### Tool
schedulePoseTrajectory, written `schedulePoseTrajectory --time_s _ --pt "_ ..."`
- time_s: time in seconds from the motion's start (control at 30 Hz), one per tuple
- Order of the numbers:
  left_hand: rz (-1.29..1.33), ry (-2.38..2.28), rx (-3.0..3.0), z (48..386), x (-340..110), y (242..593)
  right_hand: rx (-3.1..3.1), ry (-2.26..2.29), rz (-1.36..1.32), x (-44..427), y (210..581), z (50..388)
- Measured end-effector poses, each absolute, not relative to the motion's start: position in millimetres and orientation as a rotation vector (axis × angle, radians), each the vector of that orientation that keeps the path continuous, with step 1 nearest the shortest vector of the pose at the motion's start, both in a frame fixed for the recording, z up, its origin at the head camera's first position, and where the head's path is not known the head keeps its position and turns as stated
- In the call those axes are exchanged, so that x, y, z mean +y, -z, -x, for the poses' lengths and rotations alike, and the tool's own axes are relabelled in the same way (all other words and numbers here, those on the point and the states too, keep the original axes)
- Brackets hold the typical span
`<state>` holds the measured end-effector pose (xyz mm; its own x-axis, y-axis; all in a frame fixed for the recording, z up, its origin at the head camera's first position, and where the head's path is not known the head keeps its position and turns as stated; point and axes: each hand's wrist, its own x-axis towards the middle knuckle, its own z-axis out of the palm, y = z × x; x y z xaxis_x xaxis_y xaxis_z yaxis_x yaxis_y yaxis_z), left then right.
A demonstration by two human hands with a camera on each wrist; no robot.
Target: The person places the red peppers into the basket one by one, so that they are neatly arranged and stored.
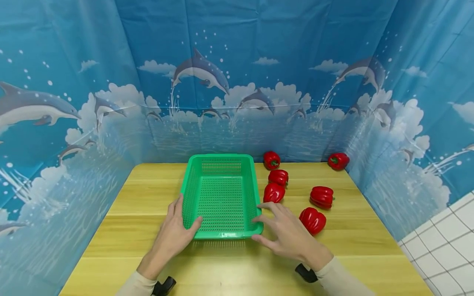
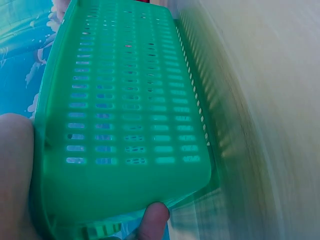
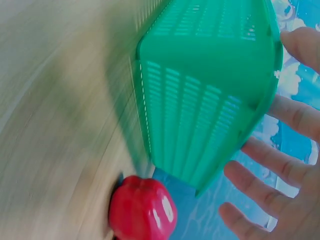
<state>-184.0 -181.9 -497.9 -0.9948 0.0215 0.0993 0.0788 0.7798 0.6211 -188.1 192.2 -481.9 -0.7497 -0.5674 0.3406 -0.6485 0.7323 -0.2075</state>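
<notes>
Green perforated plastic basket (image 1: 222,201) sits on the wooden table (image 1: 222,271) in the head view, left hand (image 1: 174,230) and right hand (image 1: 289,232) at its near corners. It looks light, smooth and slightly flexible, best held by opposite rims. Six red bell peppers (image 1: 321,197) lie right of it, likely hindering any rightward slide. Left wrist view: thumb and finger grip its near-left corner. Right wrist view: fingers spread wide along its right rim, contact unclear.

Bright light, pale glare on the worktop (image 1: 222,271) before the green basket (image 1: 221,205), shadow along its base; 2 wrist views softer.
</notes>
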Motion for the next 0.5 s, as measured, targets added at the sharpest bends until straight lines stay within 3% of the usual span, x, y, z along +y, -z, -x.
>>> schedulePoseTrajectory --time_s 0.23,0.5 --pt "0.069 1.015 -2.881 185 -180 499 -2.669 -0.525 -0.853 219 484 194" --pt "0.094 1.004 -2.865 184 -179 502 -2.615 -0.551 -0.657 285 494 208"
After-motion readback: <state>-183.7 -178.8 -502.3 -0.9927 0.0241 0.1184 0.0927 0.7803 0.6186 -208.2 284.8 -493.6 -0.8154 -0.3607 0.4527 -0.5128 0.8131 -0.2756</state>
